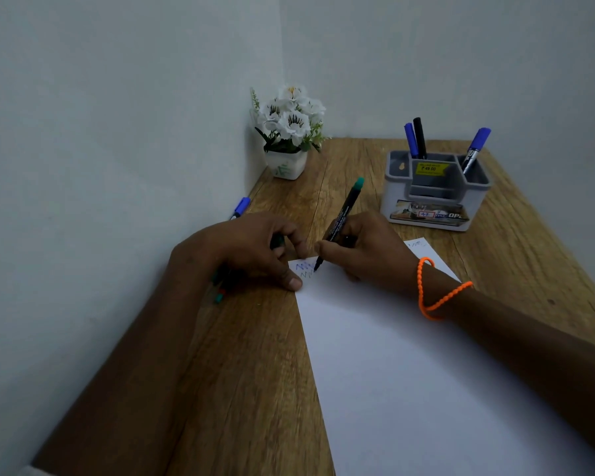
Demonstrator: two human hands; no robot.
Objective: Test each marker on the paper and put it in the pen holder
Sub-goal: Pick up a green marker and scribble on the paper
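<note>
The right hand (368, 250) holds one green marker (340, 221), its fingers curled round the barrel; the tip touches the top left corner of the paper (409, 372), where blue and dark zigzag scribbles (304, 267) already lie. The marker's green end tilts up and away toward the holder. More faint scribbles mark the paper's far right corner.

The left hand (251, 250) rests at the paper's left edge, thumb pressing the corner, its fingers curled round a dark green cap (277, 241). Under that wrist lie a few more markers (220, 286) on the desk (241, 389), green and red ends showing; their count cannot be told. One blue marker (241, 207) lies on the desk beyond the left hand, against the wall.

The grey pen holder (433, 192) stands at the far right of the desk, well apart from the hands. It carries three markers: one blue and one black together in the back left compartment (415, 139), and one blue (474, 149) in the right compartment.

An orange band (437, 297) circles the right wrist. One white pot of white flowers (289, 132) stands in the far corner.
</note>
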